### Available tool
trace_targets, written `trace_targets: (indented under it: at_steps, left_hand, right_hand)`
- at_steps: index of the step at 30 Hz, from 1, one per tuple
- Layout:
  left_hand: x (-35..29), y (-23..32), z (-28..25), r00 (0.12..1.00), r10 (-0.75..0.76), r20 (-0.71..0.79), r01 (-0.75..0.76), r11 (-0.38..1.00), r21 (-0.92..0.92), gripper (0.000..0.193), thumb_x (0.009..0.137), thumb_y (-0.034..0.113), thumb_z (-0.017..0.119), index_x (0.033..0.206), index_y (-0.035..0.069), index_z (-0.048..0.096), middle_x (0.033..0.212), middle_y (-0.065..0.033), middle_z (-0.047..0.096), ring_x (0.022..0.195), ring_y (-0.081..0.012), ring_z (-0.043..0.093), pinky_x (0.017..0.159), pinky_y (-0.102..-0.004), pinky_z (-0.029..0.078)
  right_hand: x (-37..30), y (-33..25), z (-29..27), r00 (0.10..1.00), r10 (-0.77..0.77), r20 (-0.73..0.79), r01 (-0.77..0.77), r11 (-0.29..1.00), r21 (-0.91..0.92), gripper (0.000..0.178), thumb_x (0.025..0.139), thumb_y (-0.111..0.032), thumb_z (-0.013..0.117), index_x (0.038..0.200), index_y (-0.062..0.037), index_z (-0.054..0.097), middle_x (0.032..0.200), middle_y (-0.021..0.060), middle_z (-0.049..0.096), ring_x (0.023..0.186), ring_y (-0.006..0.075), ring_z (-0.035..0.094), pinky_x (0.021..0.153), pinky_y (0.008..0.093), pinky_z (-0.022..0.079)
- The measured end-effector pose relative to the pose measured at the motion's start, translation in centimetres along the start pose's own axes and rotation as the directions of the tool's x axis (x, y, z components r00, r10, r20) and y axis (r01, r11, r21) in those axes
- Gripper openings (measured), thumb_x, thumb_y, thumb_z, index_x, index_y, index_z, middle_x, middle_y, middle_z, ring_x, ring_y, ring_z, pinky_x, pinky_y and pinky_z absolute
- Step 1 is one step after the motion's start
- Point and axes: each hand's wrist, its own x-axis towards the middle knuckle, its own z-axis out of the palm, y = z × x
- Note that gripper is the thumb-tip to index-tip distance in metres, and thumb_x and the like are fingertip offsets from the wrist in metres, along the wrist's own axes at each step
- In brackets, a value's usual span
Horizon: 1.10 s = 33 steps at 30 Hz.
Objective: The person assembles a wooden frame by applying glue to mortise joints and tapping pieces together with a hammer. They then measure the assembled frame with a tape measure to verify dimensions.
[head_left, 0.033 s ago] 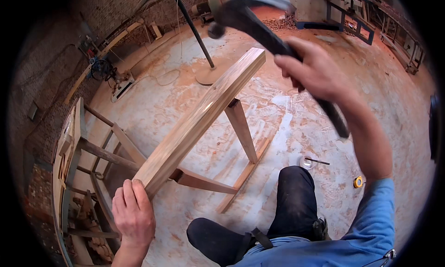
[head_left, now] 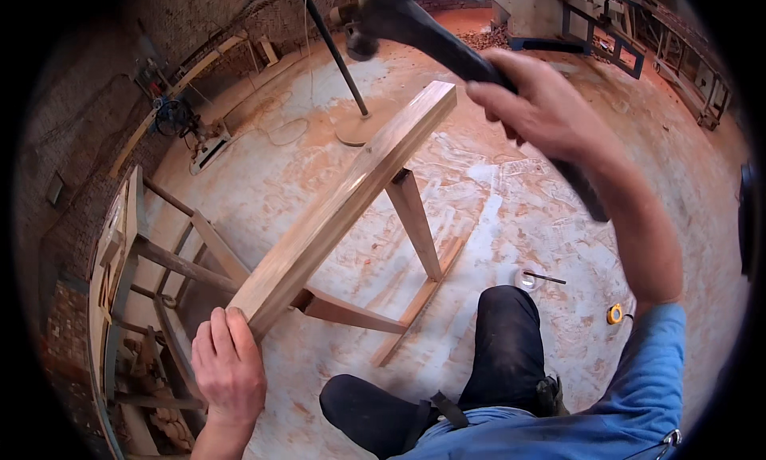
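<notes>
Clenched on the raised hammer (head_left: 447,43) is the right hand (head_left: 542,113), while the left hand (head_left: 229,372) grasps the near end of the wooden beam (head_left: 339,209), set across two slanting struts (head_left: 413,225), and I'd worry an off-centre blow might knock it askew.

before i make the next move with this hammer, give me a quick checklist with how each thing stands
1. Right hand closed around the handle of the hammer: ok.
2. Left hand steadying the near end of the wooden beam: ok, fingers over the end, thumb hidden.
3. Left hand well away from the hammer's head: ok, the head is up past the beam's far end.
4. Both crosspieces fully seated in the beam: cannot tell, the joints are shaded underneath.
5. Tape measure off the beam: ok, it lies on the floor to the right.
</notes>
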Motion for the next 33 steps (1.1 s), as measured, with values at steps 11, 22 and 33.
trace_targets:
  at_steps: [11,22,33]
  left_hand:
    - [-0.7,0.3,0.2,0.997,-0.041,0.062,0.047,0.995,-0.092,0.047,0.078,0.001,0.059,0.124,-0.005,0.049,0.116,-0.0217,0.056,0.097,-0.0380,0.058,0.082,-0.0434,0.049]
    - [-0.9,-0.1,-0.1,0.996,-0.049,0.074,0.059,0.988,-0.140,0.046,0.075,0.004,0.061,0.118,-0.004,0.052,0.111,-0.0197,0.056,0.095,-0.0337,0.057,0.080,-0.0409,0.047]
    - [2.6,-2.2,1.4,0.854,-0.196,0.482,0.413,0.819,-0.398,0.035,0.086,0.031,0.062,0.101,0.002,0.050,0.090,-0.0178,0.058,0.084,-0.0370,0.059,0.070,-0.0457,0.047]
  right_hand:
    - [3.6,-3.2,-1.3,0.900,0.277,0.336,-0.098,0.880,-0.465,0.032,0.095,-0.031,0.055,0.091,0.0008,0.058,0.057,0.0035,0.051,0.042,0.0125,0.052,0.038,0.0288,0.045]
    - [3.9,-3.8,-0.3,0.841,0.383,0.382,-0.111,0.813,-0.572,0.031,0.094,-0.029,0.055,0.092,0.0021,0.058,0.055,0.0043,0.051,0.041,0.0141,0.053,0.036,0.0293,0.044]
    - [-3.7,-0.3,8.0,0.935,0.213,0.284,-0.304,0.893,0.332,0.023,0.088,-0.025,0.066,0.087,-0.0034,0.059,0.063,-0.0012,0.055,0.051,0.0071,0.053,0.046,0.0240,0.045]
